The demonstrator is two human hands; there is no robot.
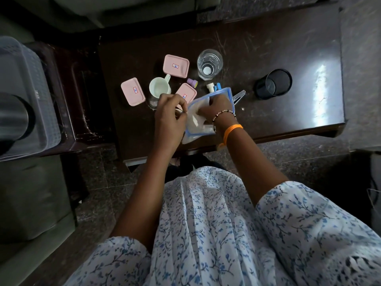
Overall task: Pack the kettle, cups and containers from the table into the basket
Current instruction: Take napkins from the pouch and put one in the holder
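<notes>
On the dark table (pixel 268 48) lie three pink lidded containers: one at the left (pixel 133 91), one at the back (pixel 175 65), one partly under my hands (pixel 186 93). A pale green cup (pixel 159 86) stands between them and a clear glass (pixel 209 64) behind. My left hand (pixel 170 114) pinches the left edge of a blue-rimmed clear pouch (pixel 203 125). My right hand (pixel 218 107) reaches into the pouch's mouth, fingers curled on its rim. The grey basket (pixel 44 96) sits at the far left with a dark kettle (pixel 14 118) inside.
A black mesh pen holder (pixel 274 83) stands at the right of the table. Small items lie behind the pouch: a purple cap (pixel 192 82), a white piece (pixel 210 87), a metal clip (pixel 239 96). A low dark side table (pixel 82 112) carries the basket.
</notes>
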